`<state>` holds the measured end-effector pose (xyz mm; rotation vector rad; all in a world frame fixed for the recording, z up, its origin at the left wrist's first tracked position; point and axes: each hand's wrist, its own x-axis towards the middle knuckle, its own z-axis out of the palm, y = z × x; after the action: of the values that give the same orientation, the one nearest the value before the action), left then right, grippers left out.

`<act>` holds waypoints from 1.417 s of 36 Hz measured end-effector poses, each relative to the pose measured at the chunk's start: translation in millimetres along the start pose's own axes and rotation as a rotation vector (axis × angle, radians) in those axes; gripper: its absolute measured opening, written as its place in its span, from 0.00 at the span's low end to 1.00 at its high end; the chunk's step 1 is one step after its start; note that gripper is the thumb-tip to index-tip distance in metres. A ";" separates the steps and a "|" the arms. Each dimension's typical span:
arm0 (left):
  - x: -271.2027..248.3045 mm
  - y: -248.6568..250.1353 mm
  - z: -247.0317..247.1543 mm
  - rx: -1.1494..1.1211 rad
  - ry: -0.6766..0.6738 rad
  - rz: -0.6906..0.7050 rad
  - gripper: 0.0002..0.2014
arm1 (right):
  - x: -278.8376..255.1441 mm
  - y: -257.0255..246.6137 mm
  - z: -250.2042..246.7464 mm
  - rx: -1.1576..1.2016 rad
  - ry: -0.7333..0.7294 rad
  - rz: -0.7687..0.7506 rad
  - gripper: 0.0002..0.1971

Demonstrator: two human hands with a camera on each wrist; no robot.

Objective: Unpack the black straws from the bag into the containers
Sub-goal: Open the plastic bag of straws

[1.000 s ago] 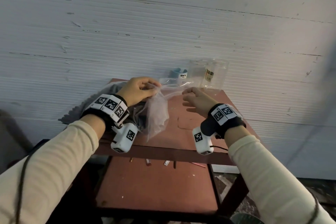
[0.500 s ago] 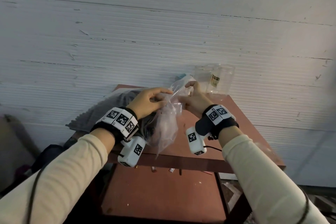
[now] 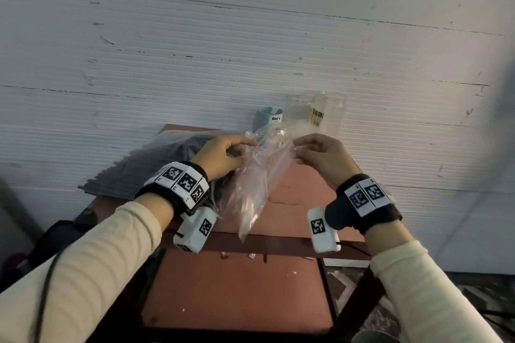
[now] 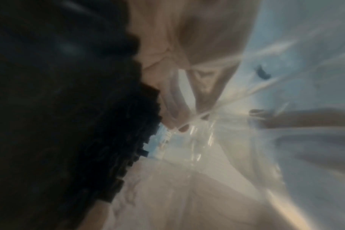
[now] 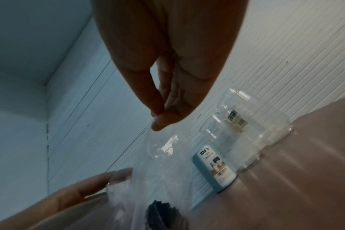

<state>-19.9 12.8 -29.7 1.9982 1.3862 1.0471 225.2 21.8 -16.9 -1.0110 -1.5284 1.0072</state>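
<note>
A clear plastic bag (image 3: pixel 256 181) hangs above the red table (image 3: pixel 306 186), and both hands hold its top edge. My left hand (image 3: pixel 223 153) pinches the left side of the bag's mouth, my right hand (image 3: pixel 320 156) pinches the right side (image 5: pixel 161 123). A bundle of black straws (image 3: pixel 178 153) lies under my left hand, reaching out past the table's left edge; their ends (image 4: pixel 128 155) (image 5: pixel 161 216) show in both wrist views. Two clear jars (image 3: pixel 299 111) (image 3: pixel 330 113) and a blue container (image 3: pixel 267 120) stand against the wall.
The white ribbed wall (image 3: pixel 250 50) runs right behind the table. A lower red shelf (image 3: pixel 237 287) sits under the tabletop, with a few small bits along its back edge. A dark cable (image 3: pixel 44 301) trails over my left sleeve.
My hands have drawn apart, stretching the bag's top edge wider. The blue container, hidden behind the bag half a second ago, shows again.
</note>
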 end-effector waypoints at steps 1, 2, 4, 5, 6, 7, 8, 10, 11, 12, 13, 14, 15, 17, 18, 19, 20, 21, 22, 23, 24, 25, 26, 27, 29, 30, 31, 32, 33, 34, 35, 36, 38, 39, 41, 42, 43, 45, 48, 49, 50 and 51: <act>-0.3 2.1 1.8 0.025 -0.013 -0.005 0.22 | -2.2 -0.3 -2.2 -0.010 0.022 -0.007 0.09; -0.7 5.1 3.3 0.051 -0.032 -0.007 0.22 | -4.3 -0.3 -4.8 -0.021 0.044 -0.020 0.09; -2.0 13.5 5.1 0.102 -0.093 -0.013 0.20 | -9.8 -0.8 -10.5 -0.044 0.083 -0.048 0.07; -2.7 17.8 5.5 0.128 -0.129 -0.015 0.19 | -12.4 -0.7 -13.4 -0.049 0.098 -0.058 0.07; -3.2 22.2 5.9 0.156 -0.155 -0.014 0.19 | -14.9 -0.5 -16.0 -0.048 0.106 -0.065 0.07; -3.3 26.6 6.2 0.185 -0.163 -0.008 0.19 | -17.4 -0.3 -17.9 -0.042 0.110 -0.068 0.07; -3.0 31.2 6.5 0.213 -0.154 0.014 0.19 | -19.9 -0.2 -19.0 -0.035 0.110 -0.070 0.07; -2.1 41.8 7.4 0.257 -0.104 0.088 0.19 | -24.2 -0.8 -19.5 -0.040 0.108 -0.074 0.06; -2.2 48.4 8.5 0.270 -0.075 0.126 0.19 | -25.9 -1.5 -19.1 -0.051 0.109 -0.076 0.06; -2.4 55.2 10.5 0.271 -0.047 0.157 0.18 | -27.2 -2.3 -18.5 -0.060 0.112 -0.080 0.06; -2.7 61.9 12.6 0.256 -0.025 0.175 0.17 | -28.3 -3.4 -17.5 -0.067 0.113 -0.087 0.07; -3.6 68.9 15.3 0.225 -0.018 0.178 0.16 | -29.3 -4.9 -16.5 -0.071 0.114 -0.095 0.07; -4.8 75.2 18.2 0.186 -0.031 0.175 0.16 | -30.2 -6.7 -15.4 -0.076 0.113 -0.104 0.07; -6.9 85.1 23.7 0.147 -0.102 0.165 0.17 | -31.6 -11.1 -13.9 -0.089 0.109 -0.126 0.06; -7.9 88.2 25.8 0.143 -0.138 0.156 0.17 | -32.3 -13.6 -13.6 -0.098 0.106 -0.137 0.06; -8.7 90.1 27.2 0.134 -0.156 0.147 0.17 | -33.0 -16.0 -13.5 -0.107 0.101 -0.147 0.06; -9.3 91.4 28.1 0.117 -0.158 0.140 0.17 | -33.7 -18.2 -13.2 -0.111 0.096 -0.158 0.06; -9.6 92.1 28.5 0.097 -0.144 0.134 0.16 | -34.7 -20.5 -12.6 -0.111 0.087 -0.168 0.06; -10.0 92.8 29.1 0.075 -0.122 0.130 0.16 | -35.8 -22.6 -11.4 -0.110 0.076 -0.179 0.06; -10.2 93.3 29.5 0.053 -0.099 0.127 0.17 | -36.9 -24.4 -9.3 -0.113 0.066 -0.189 0.06; -10.3 93.7 30.2 0.034 -0.081 0.121 0.18 | -37.8 -26.1 -7.1 -0.125 0.060 -0.201 0.06; -10.6 94.0 30.8 0.019 -0.068 0.113 0.20 | -38.8 -27.7 -4.3 -0.144 0.055 -0.214 0.06; -10.8 94.2 31.4 0.013 -0.057 0.107 0.21 | -39.5 -29.0 -1.7 -0.162 0.049 -0.227 0.06; -10.9 93.8 31.6 0.013 -0.049 0.105 0.22 | -40.1 -30.2 0.8 -0.175 0.042 -0.236 0.06; -11.2 91.9 31.0 0.009 -0.039 0.099 0.22 | -40.7 -31.9 3.7 -0.190 0.018 -0.250 0.06; -11.8 91.1 30.3 0.007 -0.034 0.092 0.21 | -40.9 -32.4 4.2 -0.194 0.001 -0.256 0.06; -12.4 90.4 29.1 0.009 -0.029 0.086 0.20 | -41.0 -33.1 4.2 -0.200 -0.017 -0.260 0.06; -12.7 89.6 27.9 0.011 -0.024 0.081 0.20 | -41.1 -33.7 4.1 -0.206 -0.035 -0.265 0.07; -12.9 89.0 26.7 0.012 -0.019 0.078 0.19 | -41.2 -34.5 4.2 -0.210 -0.054 -0.269 0.08; -13.0 88.7 25.7 0.012 -0.013 0.078 0.18 | -41.3 -35.2 4.2 -0.206 -0.069 -0.273 0.09; -12.8 88.5 24.7 0.012 -0.006 0.078 0.17 | -41.2 -35.9 4.5 -0.197 -0.080 -0.276 0.10; -12.2 88.6 23.8 0.012 0.001 0.075 0.16 | -41.0 -36.2 4.8 -0.181 -0.085 -0.277 0.10; -11.2 89.6 22.1 0.025 0.006 0.062 0.13 | -39.6 -36.0 5.6 -0.140 -0.072 -0.267 0.11; -11.0 91.0 21.2 0.031 0.004 0.057 0.12 | -38.3 -35.7 5.6 -0.125 -0.056 -0.264 0.11; -10.8 94.4 19.1 0.044 -0.007 0.055 0.09 | -35.1 -34.8 6.1 -0.111 -0.018 -0.266 0.12; -10.6 96.3 17.7 0.060 -0.012 0.059 0.08 | -34.0 -34.6 6.6 -0.104 -0.007 -0.268 0.12; -10.4 98.3 16.4 0.075 -0.015 0.062 0.06 | -33.5 -34.6 7.4 -0.099 -0.003 -0.272 0.13; -9.4 101.0 14.2 0.083 -0.029 0.051 0.03 | -32.6 -33.9 9.3 -0.096 -0.004 -0.291 0.15; -7.4 101.4 12.2 0.046 -0.052 0.004 0.06 | -33.0 -33.3 11.5 -0.120 -0.017 -0.318 0.13; -7.5 101.2 11.7 0.007 -0.060 -0.021 0.07 | -33.5 -33.2 12.3 -0.128 -0.024 -0.324 0.12; -8.2 100.9 11.0 -0.034 -0.070 -0.043 0.07 | -33.9 -33.0 13.0 -0.137 -0.032 -0.327 0.10; -9.0 100.0 10.2 -0.066 -0.077 -0.062 0.07 | -34.3 -32.6 13.6 -0.147 -0.037 -0.327 0.09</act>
<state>42.2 -31.8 36.3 1.9151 1.3468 0.9656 213.3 -22.1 2.1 -0.8101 -1.7503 0.6956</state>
